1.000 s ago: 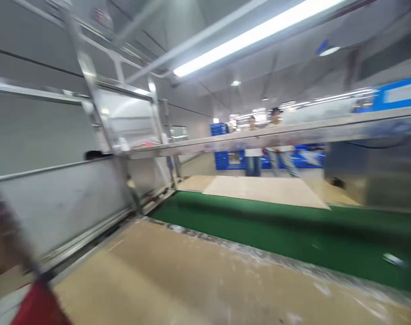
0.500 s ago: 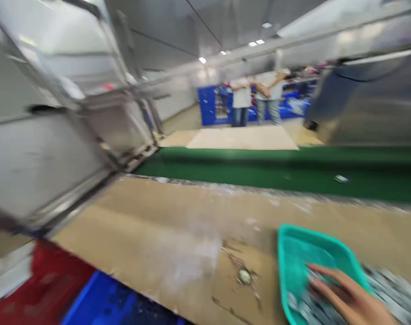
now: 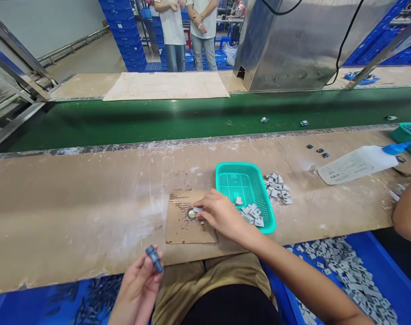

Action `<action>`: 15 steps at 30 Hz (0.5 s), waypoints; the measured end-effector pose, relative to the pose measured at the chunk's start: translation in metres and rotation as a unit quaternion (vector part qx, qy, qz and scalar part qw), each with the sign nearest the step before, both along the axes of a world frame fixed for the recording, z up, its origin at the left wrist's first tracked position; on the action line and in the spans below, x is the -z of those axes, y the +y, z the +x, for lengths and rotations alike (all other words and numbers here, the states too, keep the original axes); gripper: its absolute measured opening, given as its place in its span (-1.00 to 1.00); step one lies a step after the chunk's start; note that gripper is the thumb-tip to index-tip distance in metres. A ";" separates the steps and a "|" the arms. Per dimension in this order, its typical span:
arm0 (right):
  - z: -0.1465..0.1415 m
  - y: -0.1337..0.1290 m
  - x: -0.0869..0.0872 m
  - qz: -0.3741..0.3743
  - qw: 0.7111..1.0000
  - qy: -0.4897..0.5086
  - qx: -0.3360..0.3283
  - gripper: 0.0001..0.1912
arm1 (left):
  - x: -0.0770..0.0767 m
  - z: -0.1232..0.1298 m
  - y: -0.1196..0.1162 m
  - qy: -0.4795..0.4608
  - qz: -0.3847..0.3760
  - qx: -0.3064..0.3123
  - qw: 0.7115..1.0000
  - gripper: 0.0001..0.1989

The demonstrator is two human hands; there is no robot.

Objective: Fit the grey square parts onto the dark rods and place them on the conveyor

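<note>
My left hand (image 3: 141, 280) holds a small dark blue part (image 3: 154, 258) between thumb and fingers, over the table's front edge. My right hand (image 3: 219, 214) pinches a small grey-white piece (image 3: 198, 209) right beside a round pale spot with a dark rim (image 3: 191, 214) on a worn cardboard square (image 3: 178, 230). To the right of that hand, a turquoise basket (image 3: 267, 198) contains several grey-white pieces. A pile of similar pieces (image 3: 278, 189) lies against the basket's right side.
Beyond the table runs a green belt (image 3: 124, 119) with small parts on it. A white bottle (image 3: 357, 164) lies at right, near a person's arm (image 3: 408, 207). Blue bins (image 3: 378, 253) of parts sit below the table. Two people (image 3: 171, 27) stand behind the belt.
The view has swung right and down. My right hand has left the basket and is at the cardboard with a piece. My left hand, holding the blue part, has come into view.
</note>
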State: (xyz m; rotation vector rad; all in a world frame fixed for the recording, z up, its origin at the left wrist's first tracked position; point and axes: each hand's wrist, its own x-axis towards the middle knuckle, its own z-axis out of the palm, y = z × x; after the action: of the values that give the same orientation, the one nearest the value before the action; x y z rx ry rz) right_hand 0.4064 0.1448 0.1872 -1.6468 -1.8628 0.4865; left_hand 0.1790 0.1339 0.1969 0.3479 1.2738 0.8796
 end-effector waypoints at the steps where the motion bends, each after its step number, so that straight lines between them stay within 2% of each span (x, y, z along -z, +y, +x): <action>1: -0.004 0.005 0.002 -0.006 0.999 -0.025 -0.021 -0.83 | 0.000 0.011 0.005 -0.036 -0.007 0.006 0.999 -0.55; 3: -0.009 0.014 0.008 -0.027 0.997 -0.061 -0.045 -0.84 | 0.003 0.026 0.011 -0.080 -0.003 0.026 0.996 -0.59; 6: -0.013 0.019 0.013 -0.061 0.992 -0.093 -0.054 -0.85 | 0.006 0.033 0.014 -0.099 0.005 0.050 0.994 -0.63; 9: -0.014 0.018 0.012 -0.069 0.994 -0.064 -0.049 -0.83 | 0.009 0.037 0.014 -0.108 0.018 0.061 0.992 -0.65; 10: -0.013 0.016 0.010 -0.066 0.997 -0.023 -0.038 -0.82 | 0.010 0.040 0.014 -0.107 0.032 0.062 0.992 -0.66; 12: -0.008 0.011 0.004 -0.076 0.990 0.118 0.007 -0.83 | 0.012 0.047 0.014 -0.099 0.075 0.063 0.990 -0.69; 13: -0.005 0.008 0.000 -0.091 0.973 0.210 0.037 -0.84 | 0.013 0.052 0.014 -0.090 0.106 0.062 0.988 -0.71; 15: 0.002 -0.001 -0.010 -0.132 0.907 0.390 0.091 -0.79 | 0.016 0.060 0.012 -0.036 0.191 0.055 0.979 -0.79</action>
State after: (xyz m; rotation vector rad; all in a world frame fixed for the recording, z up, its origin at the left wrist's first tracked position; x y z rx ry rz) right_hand 0.4088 0.1434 0.1969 -1.4501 -1.0708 1.1544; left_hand 0.2393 0.1464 0.1809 0.6782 1.0056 1.0310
